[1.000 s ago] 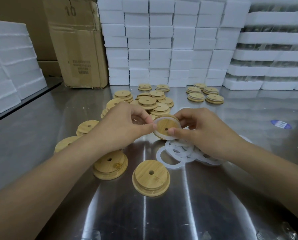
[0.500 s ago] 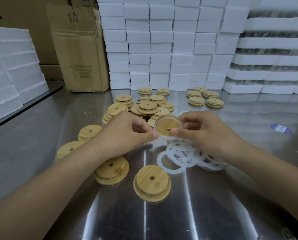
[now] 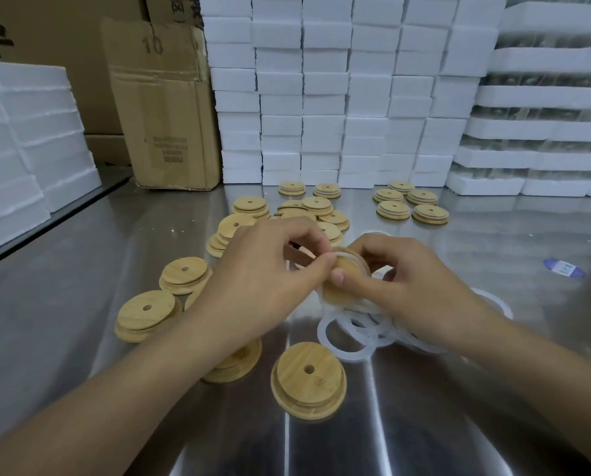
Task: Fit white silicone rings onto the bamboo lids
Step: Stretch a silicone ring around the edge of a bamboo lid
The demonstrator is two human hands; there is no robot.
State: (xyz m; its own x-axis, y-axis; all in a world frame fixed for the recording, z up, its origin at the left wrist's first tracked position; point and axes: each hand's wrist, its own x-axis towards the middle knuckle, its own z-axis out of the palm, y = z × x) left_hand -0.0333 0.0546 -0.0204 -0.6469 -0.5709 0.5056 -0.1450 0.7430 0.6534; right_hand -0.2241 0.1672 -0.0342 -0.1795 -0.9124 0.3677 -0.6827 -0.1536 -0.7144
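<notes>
Both hands hold one bamboo lid [image 3: 347,273] above the steel table, tilted toward me, with a white silicone ring [image 3: 362,259] around its upper rim. My left hand [image 3: 263,276] pinches the lid's left edge with thumb and fingertips. My right hand [image 3: 407,286] grips it from the right, thumb on its face. A loose pile of white rings [image 3: 349,338] lies just below my right hand. Bare bamboo lids [image 3: 308,379] lie near me and a heap of lids [image 3: 307,211] sits behind the hands.
Several lids with rings fitted [image 3: 409,202] lie in a group at the back right. Stacked white foam blocks [image 3: 338,97] wall the back and both sides; a cardboard box [image 3: 163,108] stands at back left. A blue label [image 3: 563,268] sticks to the table [image 3: 81,269] on the right.
The lid has tipped from face-on toward me to more edge-on, and my fingers have closed in over its rim. The camera has tilted down slightly.
</notes>
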